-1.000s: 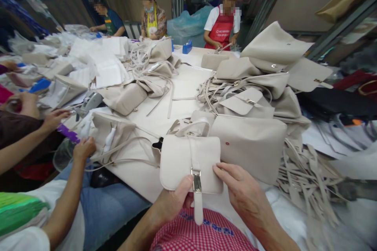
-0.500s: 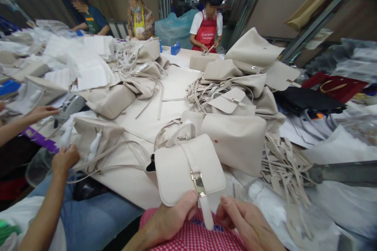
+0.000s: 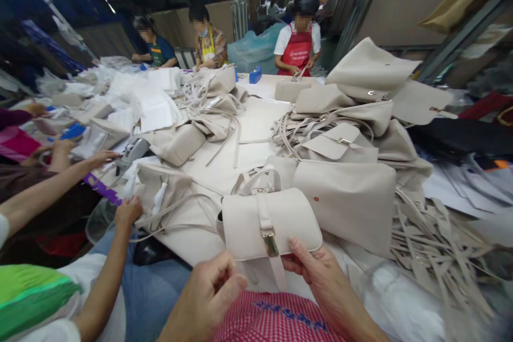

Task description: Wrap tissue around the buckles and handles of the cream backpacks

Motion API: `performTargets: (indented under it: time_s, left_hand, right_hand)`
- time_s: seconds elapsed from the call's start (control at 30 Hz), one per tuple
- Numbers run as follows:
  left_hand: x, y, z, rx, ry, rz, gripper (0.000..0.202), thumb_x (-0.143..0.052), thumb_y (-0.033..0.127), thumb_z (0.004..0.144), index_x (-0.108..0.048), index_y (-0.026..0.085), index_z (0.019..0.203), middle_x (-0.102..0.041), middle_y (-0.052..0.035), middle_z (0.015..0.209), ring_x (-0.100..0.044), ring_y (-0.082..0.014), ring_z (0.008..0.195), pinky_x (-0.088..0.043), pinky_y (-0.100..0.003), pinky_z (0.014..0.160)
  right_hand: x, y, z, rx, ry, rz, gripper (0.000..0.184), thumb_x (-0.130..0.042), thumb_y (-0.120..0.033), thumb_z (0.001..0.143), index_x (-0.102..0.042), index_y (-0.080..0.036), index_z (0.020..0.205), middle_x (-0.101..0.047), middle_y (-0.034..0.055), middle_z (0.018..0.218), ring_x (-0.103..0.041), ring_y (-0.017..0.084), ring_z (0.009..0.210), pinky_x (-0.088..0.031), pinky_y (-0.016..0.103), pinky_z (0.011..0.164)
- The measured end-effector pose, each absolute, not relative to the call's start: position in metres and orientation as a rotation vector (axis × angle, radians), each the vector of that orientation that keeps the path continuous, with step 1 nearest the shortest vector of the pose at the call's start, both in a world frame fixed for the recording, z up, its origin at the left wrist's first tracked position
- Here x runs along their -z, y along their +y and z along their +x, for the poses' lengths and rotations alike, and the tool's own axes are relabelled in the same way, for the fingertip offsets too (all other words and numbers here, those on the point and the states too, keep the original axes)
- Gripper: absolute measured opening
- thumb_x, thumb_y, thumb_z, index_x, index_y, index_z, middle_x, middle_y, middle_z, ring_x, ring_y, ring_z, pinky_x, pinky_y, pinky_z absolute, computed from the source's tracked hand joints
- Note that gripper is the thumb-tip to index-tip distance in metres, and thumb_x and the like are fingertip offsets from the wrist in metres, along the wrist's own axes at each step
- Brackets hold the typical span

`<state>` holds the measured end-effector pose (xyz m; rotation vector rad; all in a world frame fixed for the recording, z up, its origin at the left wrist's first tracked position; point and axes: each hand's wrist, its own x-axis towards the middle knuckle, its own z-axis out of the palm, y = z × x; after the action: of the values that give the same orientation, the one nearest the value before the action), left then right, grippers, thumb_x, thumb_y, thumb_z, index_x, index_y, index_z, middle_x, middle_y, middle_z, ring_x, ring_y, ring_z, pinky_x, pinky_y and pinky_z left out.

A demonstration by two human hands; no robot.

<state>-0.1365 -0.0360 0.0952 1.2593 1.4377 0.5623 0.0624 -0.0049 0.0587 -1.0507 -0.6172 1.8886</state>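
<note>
Plainly, the beige flap handbag [image 3: 242,227] lies between the hands, its flap's lower right edge pinched by the right hand [image 3: 323,275], just beside the gold buckle [image 3: 270,241]. The left hand [image 3: 206,291] curls off the bag; whether its fingers hold anything is hard to tell. A larger beige bag [image 3: 348,203] crowds close behind, loose straps [image 3: 435,251] to its right.
</note>
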Motion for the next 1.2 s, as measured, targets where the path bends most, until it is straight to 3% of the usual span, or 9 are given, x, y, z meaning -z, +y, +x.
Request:
performTargets:
  time_s: [0.13, 0.3, 0.57, 1.07, 1.2]
  left_hand:
    - [-0.091, -0.027, -0.115, -0.741, 1.686, 1.272, 0.037, -0.072, 0.045, 0.069, -0.043, 0.023, 0.078, -0.048, 0.0085, 0.054, -0.045, -0.0119, 0.051, -0.029, -0.022, 0.050]
    - [-0.069, -0.008, -0.083, -0.822, 1.627, 1.148, 0.045, -0.080, 0.040, 0.061, -0.041, 0.023, 0.074, -0.055, 0.0067, 0.058, -0.049, -0.0115, 0.053, -0.032, -0.021, 0.048]
    - [-0.067, 0.009, -0.083, -0.608, 1.394, 0.950, 0.033, -0.068, 0.038, 0.071, -0.039, 0.023, 0.075, -0.053, 0.0091, 0.045, -0.044, -0.0081, 0.030, -0.031, -0.017, 0.029]
    - [-0.061, 0.014, -0.088, -0.644, 1.096, 0.842, 0.042, -0.067, 0.048, 0.072, -0.035, 0.022, 0.075, -0.063, 0.0030, 0.050, -0.052, -0.0086, 0.033, -0.038, -0.015, 0.033]
    - [-0.062, 0.012, -0.080, -0.660, 1.342, 0.930, 0.038, -0.067, 0.044, 0.073, -0.036, 0.023, 0.074, -0.054, 0.0078, 0.042, -0.045, -0.0074, 0.028, -0.032, -0.014, 0.028]
  right_hand:
    - [-0.058, -0.006, 0.056, -1.894, -0.803, -1.083, 0.041, -0.065, -0.049, 0.080, -0.073, -0.018, 0.105, -0.076, 0.0109, 0.101, -0.069, 0.028, 0.096, -0.051, 0.047, 0.092]
    - [-0.062, -0.006, 0.060, -1.892, -0.902, -1.061, 0.040, -0.068, -0.050, 0.077, -0.075, -0.019, 0.100, -0.076, 0.0106, 0.101, -0.068, 0.029, 0.099, -0.046, 0.047, 0.099]
    - [-0.050, -0.007, 0.072, -1.963, -0.716, -0.904, 0.033, -0.062, -0.044, 0.085, -0.073, -0.018, 0.103, -0.075, 0.0085, 0.099, -0.069, 0.023, 0.089, -0.053, 0.039, 0.087]
    - [-0.047, -0.003, 0.072, -1.952, -0.571, -0.874, 0.033, -0.064, -0.043, 0.084, -0.072, -0.017, 0.102, -0.075, 0.0082, 0.097, -0.069, 0.022, 0.086, -0.053, 0.038, 0.084]
    - [-0.044, -0.005, 0.072, -1.940, -0.604, -0.900, 0.032, -0.062, -0.041, 0.085, -0.072, -0.017, 0.104, -0.075, 0.0084, 0.099, -0.068, 0.022, 0.091, -0.053, 0.037, 0.085]
